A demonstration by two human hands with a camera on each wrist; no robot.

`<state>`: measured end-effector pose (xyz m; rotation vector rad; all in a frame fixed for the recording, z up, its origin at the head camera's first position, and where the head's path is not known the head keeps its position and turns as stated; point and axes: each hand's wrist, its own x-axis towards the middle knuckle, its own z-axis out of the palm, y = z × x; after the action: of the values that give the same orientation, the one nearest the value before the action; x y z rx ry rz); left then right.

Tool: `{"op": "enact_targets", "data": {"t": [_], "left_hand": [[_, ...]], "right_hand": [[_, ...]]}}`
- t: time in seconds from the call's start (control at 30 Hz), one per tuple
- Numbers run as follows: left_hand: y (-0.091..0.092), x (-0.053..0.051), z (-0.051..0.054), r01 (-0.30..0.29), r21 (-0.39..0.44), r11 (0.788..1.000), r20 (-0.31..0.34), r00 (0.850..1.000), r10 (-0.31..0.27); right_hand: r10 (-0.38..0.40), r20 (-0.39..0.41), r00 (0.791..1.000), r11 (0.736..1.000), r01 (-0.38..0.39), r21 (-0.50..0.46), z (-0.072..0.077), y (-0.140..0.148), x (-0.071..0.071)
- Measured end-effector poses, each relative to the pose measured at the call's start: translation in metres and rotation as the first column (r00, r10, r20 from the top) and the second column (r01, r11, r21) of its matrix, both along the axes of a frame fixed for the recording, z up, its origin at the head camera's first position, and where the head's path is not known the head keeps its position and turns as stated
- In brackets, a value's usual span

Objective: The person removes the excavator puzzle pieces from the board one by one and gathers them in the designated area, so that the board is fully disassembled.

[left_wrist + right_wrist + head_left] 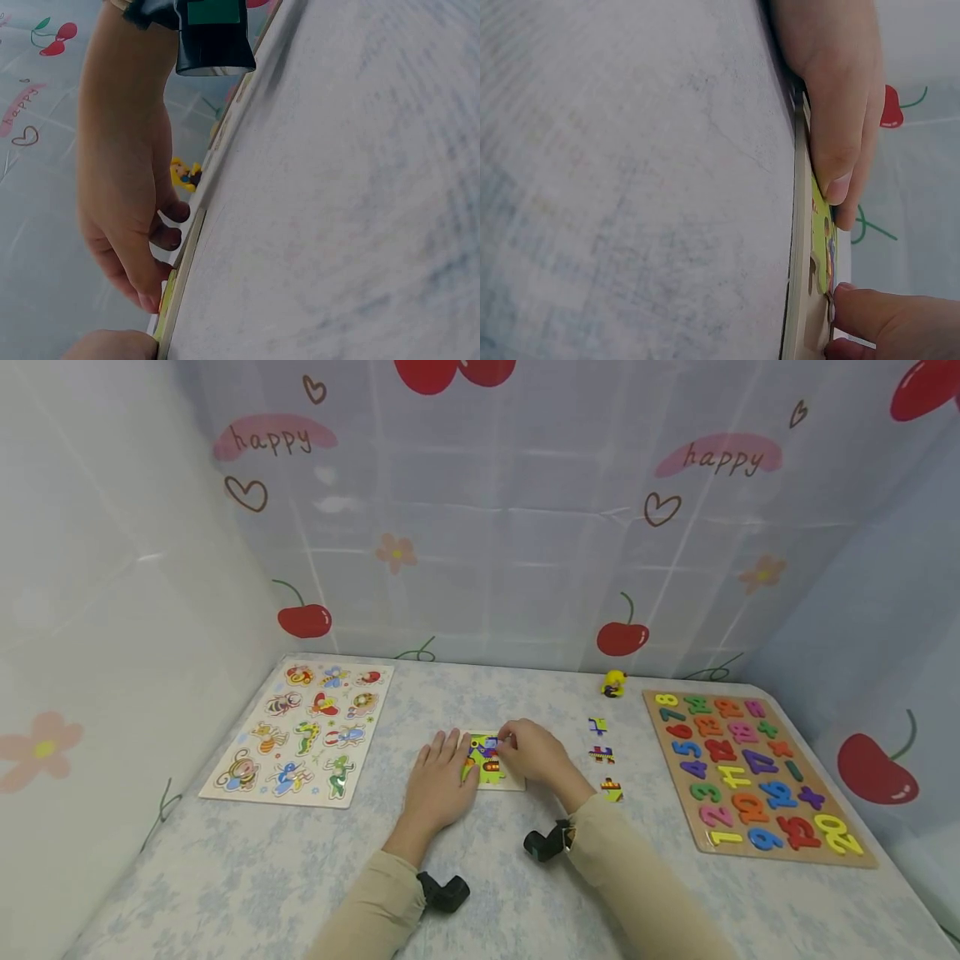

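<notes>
On the table in front of me lies a small jigsaw puzzle board (512, 784) with a pale frame and yellow-green pieces that show a colourful vehicle. My left hand (441, 781) rests flat on its left side, fingers straight; the right wrist view shows the left thumb (838, 187) on the pieces. At the board's upper right, my right hand (536, 752) has curled fingers and pinches a puzzle piece (502, 740) between thumb and forefinger, largely hidden by the fingers. In the left wrist view the right fingertips come down at the board's surface.
Right of the board lie three loose puzzle pieces: an upper piece (597, 726), a middle piece (602, 754) and a lower piece (611, 789). Behind them stands a yellow toy figure (613, 683). An insect puzzle board (318, 789) lies left, a number board (675, 777) right.
</notes>
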<state>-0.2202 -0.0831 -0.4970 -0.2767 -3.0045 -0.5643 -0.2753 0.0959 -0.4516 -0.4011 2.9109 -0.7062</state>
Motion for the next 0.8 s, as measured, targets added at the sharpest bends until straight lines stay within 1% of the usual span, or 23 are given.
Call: {"op": "enact_targets", "data": {"t": [0.1, 0.23, 0.5, 0.8], "left_hand": [[0.0003, -0.0006, -0.0004, -0.003, -0.009, 1.000, 0.001, 1.000, 0.003], [0.0005, -0.0008, -0.0005, -0.007, -0.010, 1.000, -0.003, 1.000, 0.007], [0.0004, -0.0005, -0.0007, -0.011, -0.007, 1.000, 0.003, 1.000, 0.011], [0.0006, 0.0000, 0.0000, -0.013, -0.012, 1.000, 0.002, 1.000, 0.013]], "right_hand": [[0.003, 0.007, 1.000, 1.000, -0.003, -0.010, -0.0008, -0.0018, -0.0009], [0.005, -0.005, 1.000, 1.000, -0.005, -0.015, -0.0014, -0.0039, -0.0016], [-0.027, 0.005, 1.000, 0.999, 0.027, -0.030, -0.0026, -0.0069, -0.0007], [-0.019, -0.008, 1.000, 0.998, 0.019, -0.052, -0.0052, -0.0064, -0.0021]]}}
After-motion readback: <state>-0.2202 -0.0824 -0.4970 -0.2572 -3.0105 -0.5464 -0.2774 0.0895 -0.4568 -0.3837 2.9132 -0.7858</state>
